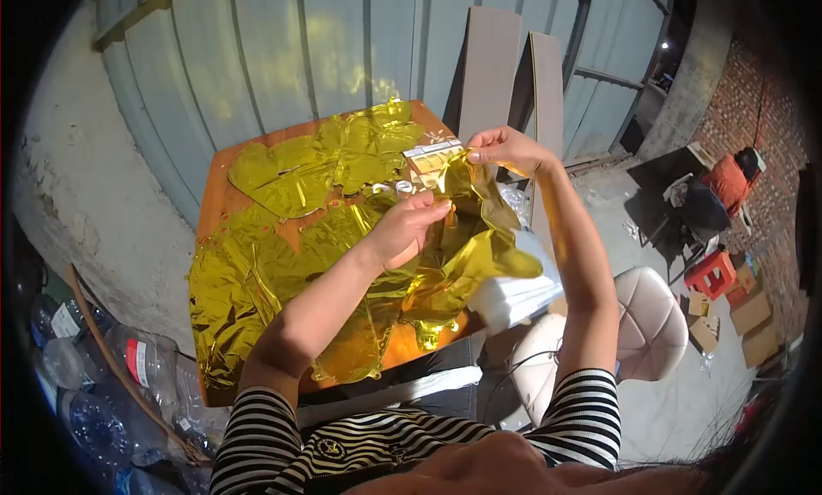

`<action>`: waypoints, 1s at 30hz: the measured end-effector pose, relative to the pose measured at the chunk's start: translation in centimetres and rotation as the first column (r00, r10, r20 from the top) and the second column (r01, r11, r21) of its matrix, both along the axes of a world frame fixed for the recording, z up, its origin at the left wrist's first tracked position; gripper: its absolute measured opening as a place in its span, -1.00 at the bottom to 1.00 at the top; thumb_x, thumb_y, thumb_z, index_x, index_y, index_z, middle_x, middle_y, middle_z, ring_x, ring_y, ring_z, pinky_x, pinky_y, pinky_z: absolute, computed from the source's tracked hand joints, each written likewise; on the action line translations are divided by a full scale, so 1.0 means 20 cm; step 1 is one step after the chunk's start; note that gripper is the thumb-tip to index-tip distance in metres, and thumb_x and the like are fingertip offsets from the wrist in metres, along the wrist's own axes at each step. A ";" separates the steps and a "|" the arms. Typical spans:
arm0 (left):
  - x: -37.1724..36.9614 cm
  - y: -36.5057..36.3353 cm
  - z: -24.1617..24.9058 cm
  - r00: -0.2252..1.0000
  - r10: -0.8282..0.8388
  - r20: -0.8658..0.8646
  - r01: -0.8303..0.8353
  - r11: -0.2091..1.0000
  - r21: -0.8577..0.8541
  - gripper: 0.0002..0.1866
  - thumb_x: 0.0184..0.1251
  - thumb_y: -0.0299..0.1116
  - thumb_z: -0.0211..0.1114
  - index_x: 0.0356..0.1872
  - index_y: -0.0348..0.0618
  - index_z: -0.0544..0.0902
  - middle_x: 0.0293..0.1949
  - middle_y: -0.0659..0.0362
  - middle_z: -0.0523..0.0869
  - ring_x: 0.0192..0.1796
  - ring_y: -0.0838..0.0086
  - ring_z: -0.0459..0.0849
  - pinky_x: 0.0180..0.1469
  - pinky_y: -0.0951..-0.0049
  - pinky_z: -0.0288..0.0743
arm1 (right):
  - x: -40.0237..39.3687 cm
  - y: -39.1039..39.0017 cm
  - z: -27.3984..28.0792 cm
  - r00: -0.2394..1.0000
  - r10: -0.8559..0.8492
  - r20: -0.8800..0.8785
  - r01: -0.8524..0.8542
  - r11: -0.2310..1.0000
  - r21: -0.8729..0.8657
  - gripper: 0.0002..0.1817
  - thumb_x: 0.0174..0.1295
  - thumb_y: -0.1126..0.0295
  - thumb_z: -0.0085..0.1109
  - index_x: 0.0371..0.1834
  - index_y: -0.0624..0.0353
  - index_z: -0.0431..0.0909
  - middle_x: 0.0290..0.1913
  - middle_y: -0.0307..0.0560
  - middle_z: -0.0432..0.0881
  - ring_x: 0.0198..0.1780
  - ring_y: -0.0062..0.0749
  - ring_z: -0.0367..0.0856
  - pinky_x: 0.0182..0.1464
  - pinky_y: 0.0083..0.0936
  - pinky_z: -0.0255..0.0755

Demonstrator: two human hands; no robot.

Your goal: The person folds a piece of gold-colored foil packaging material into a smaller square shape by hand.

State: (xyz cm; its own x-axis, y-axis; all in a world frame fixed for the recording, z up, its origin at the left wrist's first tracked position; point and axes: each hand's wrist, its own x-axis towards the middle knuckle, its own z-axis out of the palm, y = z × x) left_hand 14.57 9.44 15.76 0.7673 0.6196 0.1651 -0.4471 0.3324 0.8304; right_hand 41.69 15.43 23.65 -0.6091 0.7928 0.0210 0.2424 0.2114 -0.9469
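A flat, uninflated gold foil balloon [479, 268] hangs creased between my hands above the table's right side. My left hand [409, 231] is closed, pinching its edge between thumb and fingers. Higher up and to the right, my right hand [511, 152] pinches the upper end of the same balloon. More limp gold foil balloons lie spread on the wooden table: one at the far side [291, 169] and others at the near left [227, 298], partly covered by my left forearm. Beside my hands lies a printed card or packet [425, 159], with a small white roll [403, 187] near it.
The wooden table [224, 178] stands against a corrugated metal wall [257, 67]. Boards [488, 67] lean there. A white padded chair [651, 324] is at my right. Large plastic bottles [154, 366] crowd the lower left. A red stool [711, 275] and cardboard boxes [752, 315] stand farther right.
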 end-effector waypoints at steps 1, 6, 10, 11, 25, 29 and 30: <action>-0.02 -0.03 0.02 1.000 0.017 0.019 -0.017 1.000 -0.014 -0.78 0.63 -0.37 0.16 0.16 -0.19 0.59 0.04 0.20 0.74 0.07 0.53 0.70 0.18 0.41 0.59 | 0.00 -0.01 0.01 0.998 -0.056 -0.035 0.056 0.998 0.000 -0.71 0.38 0.27 0.41 0.01 0.22 0.70 -0.08 -0.25 0.76 -0.04 -0.57 0.67 0.10 -0.54 0.53; -0.12 -0.13 -0.24 0.855 0.271 -0.443 -0.175 0.953 0.246 -0.60 0.48 -0.08 0.39 0.02 -0.26 0.65 -0.11 0.23 0.74 -0.17 0.59 0.64 -0.09 0.44 0.57 | -0.08 -0.09 0.19 0.979 -0.205 -0.022 0.205 0.978 0.030 -0.85 0.36 0.41 0.42 -0.15 0.26 0.72 -0.29 -0.24 0.77 -0.28 -0.61 0.70 -0.19 -0.60 0.60; -0.29 -0.36 -0.49 0.638 0.445 -0.628 -0.094 0.855 0.510 -0.60 0.40 -0.05 0.43 -0.20 -0.28 0.75 -0.48 0.18 0.71 -0.41 0.55 0.63 -0.31 0.34 0.55 | -0.14 -0.08 0.30 0.956 -0.246 0.159 0.223 0.964 0.146 -0.82 0.36 0.36 0.43 -0.15 0.25 0.72 -0.29 -0.29 0.75 -0.27 -0.68 0.67 -0.20 -0.65 0.57; -0.31 -0.40 -0.61 0.632 0.523 -0.572 -0.171 0.814 0.555 -0.59 0.38 -0.04 0.43 -0.19 -0.27 0.77 -0.52 0.16 0.71 -0.44 0.53 0.64 -0.33 0.32 0.54 | -0.15 -0.08 0.31 0.957 -0.238 0.166 0.216 0.967 0.136 -0.82 0.36 0.36 0.43 -0.15 0.25 0.72 -0.29 -0.29 0.75 -0.27 -0.68 0.67 -0.20 -0.65 0.57; -0.72 -1.01 -0.57 0.512 0.547 -0.662 -0.301 0.836 0.458 -0.63 0.42 -0.17 0.45 -0.32 -0.33 0.61 -0.51 0.08 0.62 -0.49 0.55 0.50 -0.43 0.36 0.41 | -0.53 0.30 0.20 0.866 -0.162 0.474 -0.011 0.940 0.342 -0.73 0.40 0.29 0.40 0.01 0.25 0.72 -0.17 -0.32 0.76 -0.14 -0.67 0.66 -0.06 -0.61 0.54; -0.84 -1.04 -0.58 0.483 0.627 -0.611 -0.352 0.778 0.520 -0.67 0.45 -0.24 0.42 -0.35 -0.35 0.61 -0.45 0.02 0.68 -0.53 0.42 0.55 -0.44 0.35 0.42 | -0.84 0.52 0.00 0.895 0.004 0.447 -0.106 0.973 0.204 -0.75 0.39 0.39 0.39 0.02 0.29 0.68 -0.09 -0.24 0.75 -0.04 -0.60 0.66 0.06 -0.58 0.54; -0.86 -1.05 -0.60 0.474 0.631 -0.615 -0.336 0.775 0.536 -0.75 0.41 -0.31 0.45 -0.18 -0.30 0.63 -0.38 0.00 0.74 -0.46 0.40 0.67 -0.40 0.37 0.51 | -0.91 0.58 -0.06 0.865 0.007 0.502 -0.138 0.965 0.224 -0.77 0.39 0.41 0.37 0.02 0.30 0.68 -0.09 -0.22 0.76 -0.03 -0.57 0.67 0.05 -0.56 0.55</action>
